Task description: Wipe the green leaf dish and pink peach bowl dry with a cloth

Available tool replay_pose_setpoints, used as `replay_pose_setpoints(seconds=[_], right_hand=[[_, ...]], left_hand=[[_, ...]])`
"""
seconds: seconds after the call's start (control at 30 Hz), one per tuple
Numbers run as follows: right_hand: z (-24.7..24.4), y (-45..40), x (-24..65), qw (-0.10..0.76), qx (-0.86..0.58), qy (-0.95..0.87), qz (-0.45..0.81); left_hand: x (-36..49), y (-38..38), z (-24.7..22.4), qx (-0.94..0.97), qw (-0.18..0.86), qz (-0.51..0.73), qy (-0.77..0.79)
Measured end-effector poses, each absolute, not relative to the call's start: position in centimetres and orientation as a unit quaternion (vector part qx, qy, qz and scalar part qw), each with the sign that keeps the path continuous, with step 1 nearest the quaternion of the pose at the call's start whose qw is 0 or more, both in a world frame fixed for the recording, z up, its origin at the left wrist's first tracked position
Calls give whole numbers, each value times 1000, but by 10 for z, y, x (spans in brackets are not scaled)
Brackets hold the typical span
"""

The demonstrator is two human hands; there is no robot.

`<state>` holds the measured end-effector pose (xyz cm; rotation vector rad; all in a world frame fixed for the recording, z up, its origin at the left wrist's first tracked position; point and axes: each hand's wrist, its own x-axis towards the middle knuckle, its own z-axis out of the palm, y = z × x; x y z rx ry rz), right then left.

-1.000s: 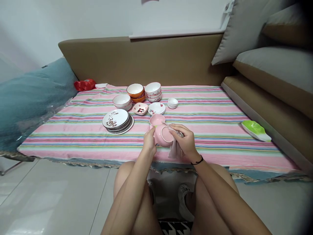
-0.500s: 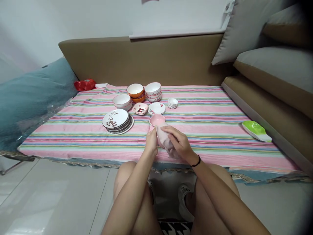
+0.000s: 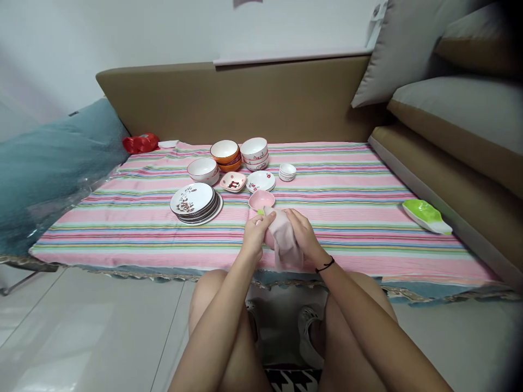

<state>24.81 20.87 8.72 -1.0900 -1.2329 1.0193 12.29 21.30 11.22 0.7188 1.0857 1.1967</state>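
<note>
My left hand point(image 3: 256, 231) is closed on a small pink dish point(image 3: 268, 239), mostly hidden behind a pale cloth point(image 3: 285, 239). A bit of bright green shows by its thumb. Fingers wrapped on the cloth's right side, my right hand point(image 3: 303, 231) presses it against the dish. Just beyond both hands a pink bowl point(image 3: 261, 200) rests on the striped cloth point(image 3: 347, 218). Behind that bowl are flowered white plates point(image 3: 260, 181), a square patterned dish point(image 3: 233, 181) and a stack of tiny white dishes point(image 3: 287, 171).
Brown-patterned plates point(image 3: 193, 199) are stacked at left. White bowls point(image 3: 254, 149), orange bowls point(image 3: 224, 151) and another white bowl point(image 3: 203, 170) stand behind. A green dish point(image 3: 426, 215) lies at right, a red bundle point(image 3: 141, 143) at far left. Cushions point(image 3: 461, 109) border the right side.
My left thumb has moved onto the cloth, and my right hand has shifted to its right side. The cloth hangs lower and wider, and a green bit now shows near my left hand.
</note>
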Motion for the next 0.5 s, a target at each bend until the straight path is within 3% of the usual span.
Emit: replay_pose_setpoints(seconds=[0.23,0.5], right_hand=[[87,210,256,586,-479,-436,487],[91,206,266,641,-535,-488,255]], left_hand=[[120,222,110,181,693,558,419],[121,232,103,116,656,621,413]])
